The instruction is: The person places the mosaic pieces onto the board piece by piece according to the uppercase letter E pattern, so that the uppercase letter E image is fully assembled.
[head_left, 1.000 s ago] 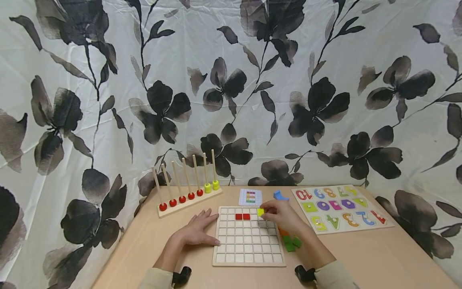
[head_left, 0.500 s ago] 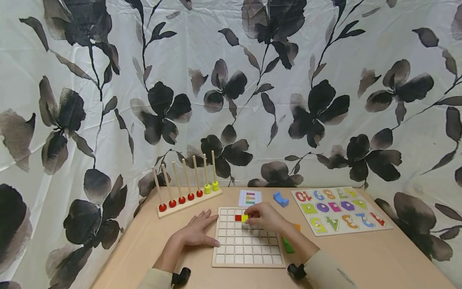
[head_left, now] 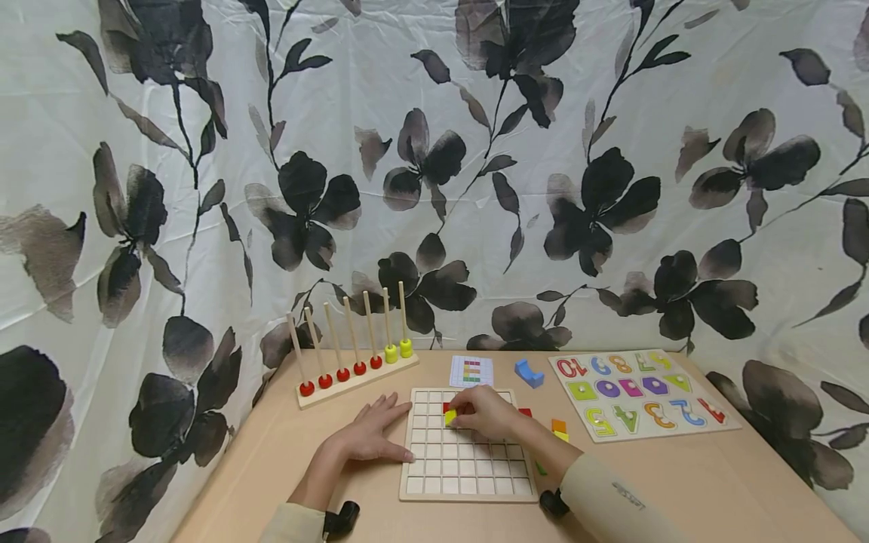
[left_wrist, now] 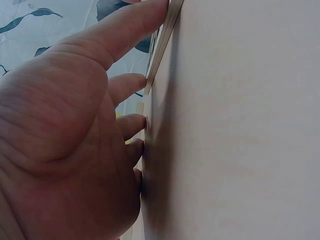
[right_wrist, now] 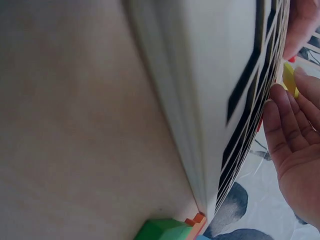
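My right hand point(head_left: 487, 413) pinches a yellow square tile point(head_left: 450, 418) between thumb and fingertips, low over the wooden grid board point(head_left: 468, 489). A red tile point(head_left: 446, 407) shows in the board's second row, just beyond the yellow one; the hand covers the cells to its right. In the right wrist view the yellow tile point(right_wrist: 288, 77) stands tilted at the fingertips. My left hand point(head_left: 370, 430) lies with fingers spread on the table, thumb and index fingertip at the board's left edge. The left wrist view shows the thumb point(left_wrist: 125, 37) against that edge.
Behind the board lies a printed pattern card point(head_left: 471, 371), with a blue block point(head_left: 528, 374) to its right. A peg stand with beads point(head_left: 360, 371) is back left, a number puzzle point(head_left: 641, 396) right. Orange point(head_left: 558, 426) and green point(head_left: 541, 468) pieces lie right of the board.
My right hand has carried the yellow tile left across the board, then slightly nearer, to just below the red tile. The left hand has stayed in place.
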Available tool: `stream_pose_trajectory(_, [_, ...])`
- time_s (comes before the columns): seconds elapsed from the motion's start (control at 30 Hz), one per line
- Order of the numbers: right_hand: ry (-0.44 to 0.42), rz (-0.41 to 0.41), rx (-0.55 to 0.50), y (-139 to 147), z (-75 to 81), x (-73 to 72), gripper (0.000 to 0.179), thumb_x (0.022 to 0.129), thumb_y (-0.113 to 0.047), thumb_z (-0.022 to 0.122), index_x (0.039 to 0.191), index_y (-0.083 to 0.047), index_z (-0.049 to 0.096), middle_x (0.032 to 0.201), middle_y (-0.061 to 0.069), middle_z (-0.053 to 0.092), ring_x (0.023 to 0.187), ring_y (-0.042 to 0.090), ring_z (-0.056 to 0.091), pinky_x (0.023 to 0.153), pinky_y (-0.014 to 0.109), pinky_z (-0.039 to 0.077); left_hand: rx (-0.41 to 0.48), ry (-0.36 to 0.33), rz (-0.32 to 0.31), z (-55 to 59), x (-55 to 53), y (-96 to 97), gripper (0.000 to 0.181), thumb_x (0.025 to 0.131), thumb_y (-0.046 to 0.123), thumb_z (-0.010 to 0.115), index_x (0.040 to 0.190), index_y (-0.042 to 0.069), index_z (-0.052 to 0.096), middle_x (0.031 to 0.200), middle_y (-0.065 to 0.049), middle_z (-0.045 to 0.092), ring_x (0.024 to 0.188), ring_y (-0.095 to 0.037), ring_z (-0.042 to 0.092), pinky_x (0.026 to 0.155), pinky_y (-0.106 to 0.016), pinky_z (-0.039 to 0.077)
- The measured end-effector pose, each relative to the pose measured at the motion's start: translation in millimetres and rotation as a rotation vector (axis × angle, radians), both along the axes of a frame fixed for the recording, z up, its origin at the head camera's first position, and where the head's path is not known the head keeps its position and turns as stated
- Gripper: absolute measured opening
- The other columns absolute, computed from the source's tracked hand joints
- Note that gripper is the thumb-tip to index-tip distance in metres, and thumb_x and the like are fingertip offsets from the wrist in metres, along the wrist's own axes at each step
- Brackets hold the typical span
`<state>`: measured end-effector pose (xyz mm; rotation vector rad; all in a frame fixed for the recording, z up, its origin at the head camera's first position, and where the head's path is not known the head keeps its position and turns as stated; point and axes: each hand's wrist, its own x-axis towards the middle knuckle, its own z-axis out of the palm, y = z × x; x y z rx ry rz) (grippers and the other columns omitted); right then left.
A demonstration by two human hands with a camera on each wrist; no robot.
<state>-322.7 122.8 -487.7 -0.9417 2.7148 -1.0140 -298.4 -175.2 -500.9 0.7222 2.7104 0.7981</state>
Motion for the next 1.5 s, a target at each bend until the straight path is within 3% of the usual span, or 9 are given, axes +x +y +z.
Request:
stream_pose_trajectory(0.23, [0.045,0.001,0.046,-4.6,-1.8,-0.4,0.021,0.091,-0.019,0.081,0.109,-0.01,0.078,0.085,-0.01,0.067,0.075,0.005,0.054,0.066,0.02,0.048,-0.011,0.004,0.003,0.4,-1.6,0.2,0.099,0.081,0.059,0.082,0.16,0.016,0.041,0.171,-0.025,0.02,0.16,-0.048,0.01,0.128,-0.067,0.007])
stream_pose_trajectory(0.73, [0.015,-0.015,0.061,-5.0,-2.0,-0.7,0.019,0.092,-0.018,0.08,0.11,-0.01,0.078,0.086,-0.009,0.066,0.078,0.007,0.055,0.069,0.02,0.049,-0.001,0.005,0.001,-2.0,-2.5,0.8,0.1,0.08,0.059,0.082,0.16,0.015,0.042,0.171,-0.025,0.02,0.16,-0.048,0.011,0.128,-0.067,0.007])
stream_pose_trajectory(1.07, [0.045,0.025,0.067,-7.9,-2.9,-2.3,0.015,0.092,-0.017,0.081,0.103,-0.008,0.078,0.088,-0.007,0.068,0.078,0.006,0.054,0.068,0.02,0.049,0.004,0.004,0.005,-2.2,-1.7,-0.2,0.1,0.08,0.058,0.083,0.16,0.015,0.042,0.171,-0.025,0.021,0.16,-0.048,0.011,0.128,-0.067,0.007])
stream_pose_trajectory(1.5, [0.023,-0.001,0.096,-8.9,-1.8,-1.6,0.017,0.091,-0.019,0.081,0.106,-0.01,0.078,0.087,-0.009,0.065,0.08,0.007,0.055,0.071,0.02,0.05,-0.002,-0.002,0.014,-3.8,-3.0,0.5,0.101,0.079,0.06,0.082,0.16,0.017,0.042,0.171,-0.024,0.021,0.16,-0.048,0.011,0.128,-0.067,0.007])
